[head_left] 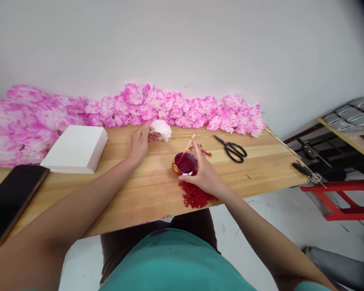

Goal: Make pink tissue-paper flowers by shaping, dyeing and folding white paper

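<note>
My left hand [140,142] pinches the base of a white paper flower [161,130] above the wooden table, fingers pressed together. With thumb and fingers around its right side, my right hand [204,171] grips a small bowl [177,166] of dark pink-purple liquid. A thin pale stick [188,143], pink at its lower end, leans in the bowl; its top reaches my right fingertips, and I cannot tell if they press on it. Red cords [194,196] lie bunched under and in front of the bowl.
Pink-and-white paper flowers [151,105] are piled along the wall. A white paper stack [74,145] and a phone [15,198] lie to the left. Black-handled scissors [234,150] rest at right. Past the table's right end are a red stool [346,186] and someone's leg [339,262].
</note>
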`<state>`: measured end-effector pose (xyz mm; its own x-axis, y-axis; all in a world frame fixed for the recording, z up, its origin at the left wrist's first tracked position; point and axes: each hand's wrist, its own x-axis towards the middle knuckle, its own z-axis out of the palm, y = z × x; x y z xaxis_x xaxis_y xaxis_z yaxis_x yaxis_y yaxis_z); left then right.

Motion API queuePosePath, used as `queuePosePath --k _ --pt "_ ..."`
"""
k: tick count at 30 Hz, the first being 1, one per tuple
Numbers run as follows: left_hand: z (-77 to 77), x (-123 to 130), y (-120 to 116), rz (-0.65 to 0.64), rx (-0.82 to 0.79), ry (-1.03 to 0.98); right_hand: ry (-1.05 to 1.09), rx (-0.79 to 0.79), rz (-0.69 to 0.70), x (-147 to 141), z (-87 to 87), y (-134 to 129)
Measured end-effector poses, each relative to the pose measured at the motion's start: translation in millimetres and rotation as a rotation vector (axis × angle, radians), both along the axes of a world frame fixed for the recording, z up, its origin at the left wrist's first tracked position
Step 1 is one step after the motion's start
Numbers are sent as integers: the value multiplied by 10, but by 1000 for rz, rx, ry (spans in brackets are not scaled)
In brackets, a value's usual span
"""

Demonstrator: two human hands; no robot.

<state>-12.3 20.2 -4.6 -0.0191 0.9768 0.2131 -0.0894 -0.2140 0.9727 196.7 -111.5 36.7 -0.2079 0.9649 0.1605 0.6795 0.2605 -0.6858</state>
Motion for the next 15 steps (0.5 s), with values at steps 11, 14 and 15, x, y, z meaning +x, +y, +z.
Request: queuePosePath --k 11,14,15 --pt "13 -2 25 -2 -20 -9 -180 87 77 -295 -177 361" --pt "20 -3 14 -3 -19 -13 -195 100 141 -240 -109 280" --pt "23 -3 9 -2 -18 -13 -193 84 167 -190 -71 250"
